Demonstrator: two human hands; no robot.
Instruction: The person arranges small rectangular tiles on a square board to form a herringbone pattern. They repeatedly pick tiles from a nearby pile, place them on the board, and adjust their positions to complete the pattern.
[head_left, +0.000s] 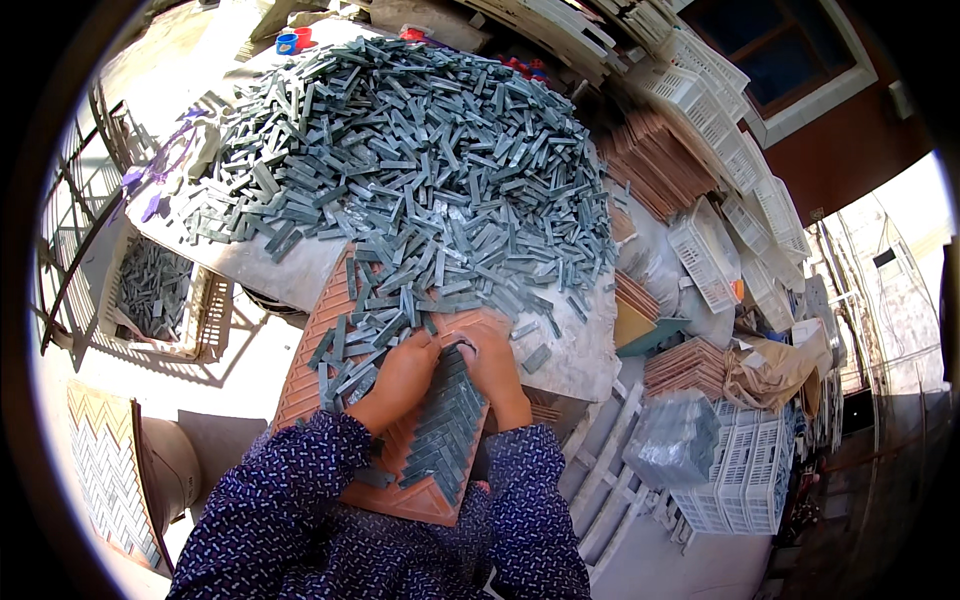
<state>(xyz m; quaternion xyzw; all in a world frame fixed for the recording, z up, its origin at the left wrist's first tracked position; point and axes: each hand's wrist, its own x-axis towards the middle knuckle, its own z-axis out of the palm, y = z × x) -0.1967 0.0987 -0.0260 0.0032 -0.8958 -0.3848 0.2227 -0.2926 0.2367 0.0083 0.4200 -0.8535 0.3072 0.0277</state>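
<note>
An orange-brown mould tray (306,372) with herringbone grooves lies slanted in front of me. Dark grey-green strip tiles (440,430) fill a band of its grooves in a zigzag, and loose strips lie heaped over its upper left part. My left hand (402,375) rests above the tray with its fingers curled together; what they hold, if anything, is hidden. Close beside it, my right hand (490,372) pinches a small dark strip tile at the upper end of the laid rows. Its fingertips are partly hidden.
Beyond the tray, a large heap of strip tiles (400,150) covers the pale tabletop (585,365). A crate of tiles (205,300) stands at left, near a filled herringbone panel (105,460). To the right are stacked mould trays (655,165), white crates (735,490) and a plastic-wrapped bundle (675,440).
</note>
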